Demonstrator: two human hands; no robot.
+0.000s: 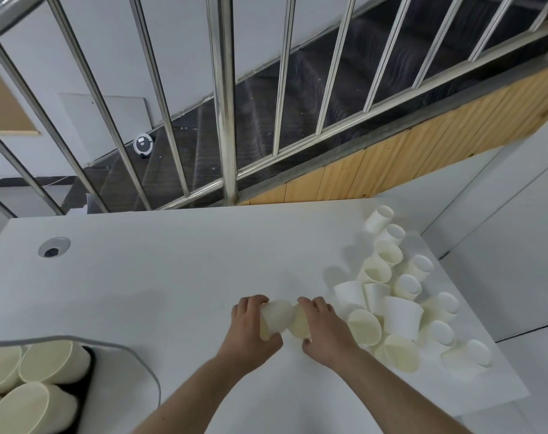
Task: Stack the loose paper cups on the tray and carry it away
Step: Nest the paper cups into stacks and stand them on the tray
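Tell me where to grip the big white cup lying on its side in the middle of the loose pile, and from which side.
Probably grip the white cup around its side wall, coming down from above. It lies tipped over, with its mouth hidden among neighbouring cups, so the rim offers no clean hold, while the upper wall is bare and exposed. The right hand is nearest but already holds a cup.

Two hands: left hand point(253, 332), right hand point(324, 332). Each holds one paper cup. One tray point(88, 364), one table point(172, 277).
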